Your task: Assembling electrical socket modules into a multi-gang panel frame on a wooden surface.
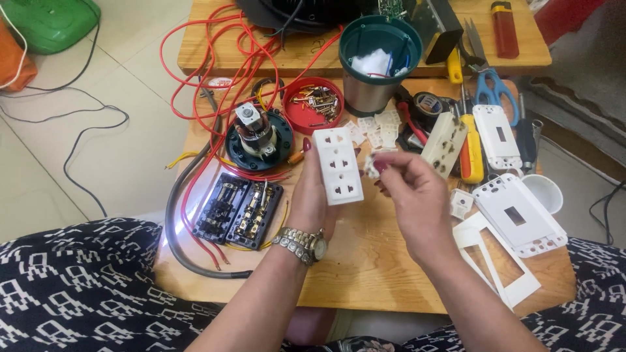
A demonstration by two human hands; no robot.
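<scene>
Centre of frame: left hand grips the white socket strip upright, face exposed; right hand pinches a small white insert beside it.

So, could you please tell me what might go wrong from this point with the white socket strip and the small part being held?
The small white plastic piece is only pinched by the right hand fingertips, so it could drop among the similar loose white pieces on the wooden table. The white three-outlet socket strip rests upright in the left hand above the open black switch blocks; a slip might knock them.
</scene>
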